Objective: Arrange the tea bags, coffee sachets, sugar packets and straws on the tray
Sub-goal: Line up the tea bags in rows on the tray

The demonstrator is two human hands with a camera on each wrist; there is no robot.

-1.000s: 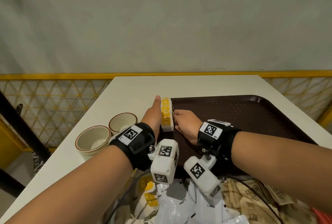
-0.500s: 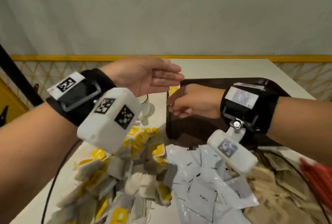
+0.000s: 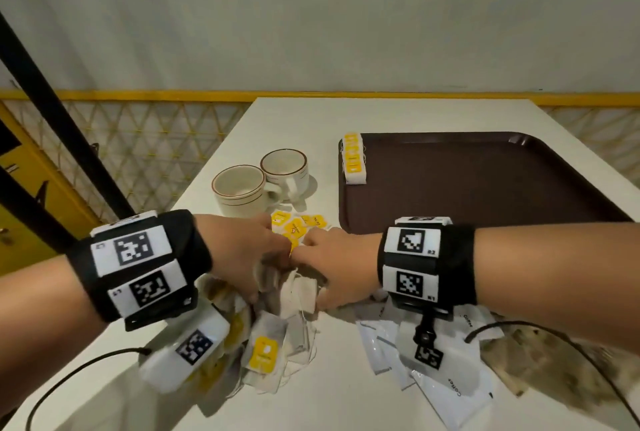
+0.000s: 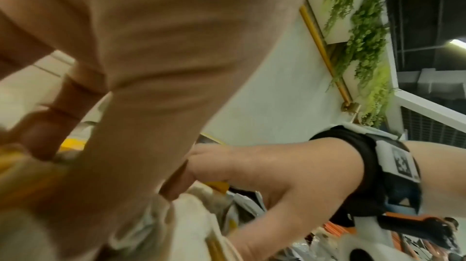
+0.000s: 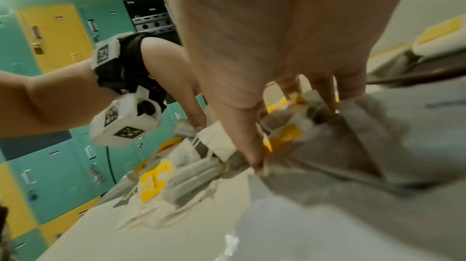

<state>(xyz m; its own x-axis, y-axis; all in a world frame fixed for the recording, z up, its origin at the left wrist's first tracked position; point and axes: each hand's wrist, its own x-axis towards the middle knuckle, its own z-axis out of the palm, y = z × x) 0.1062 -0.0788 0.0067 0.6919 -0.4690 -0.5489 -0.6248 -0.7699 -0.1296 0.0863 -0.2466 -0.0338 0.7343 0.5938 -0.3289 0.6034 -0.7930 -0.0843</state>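
Coffee sachets: I see white packets scattered on the table nearest me, under my right forearm; none are on the tray.

Sugar packets: brownish packets lie at the near right, blurred; I cannot read them.

Loose tea bags: a heap of white bags with yellow tags sits on the table between my two wrists, with more yellow tags spread just beyond my knuckles.

Left hand: it is down in the heap with fingers curled into the bags. The left wrist view is blurred, and I cannot tell whether it actually grips any.

Right hand: it is touching the left hand, thumb and fingers curled down and pinching tea bags from the top of the heap; the right wrist view shows the thumb tip pressed onto the paper.

Cups: two cream cups with brown rim lines stand side by side on the table, beyond the heap and left of the tray.

Tray: dark brown, at the far right of the table.

Placed tea bags: one neat row, yellow tags up, lies along the tray's far left edge.
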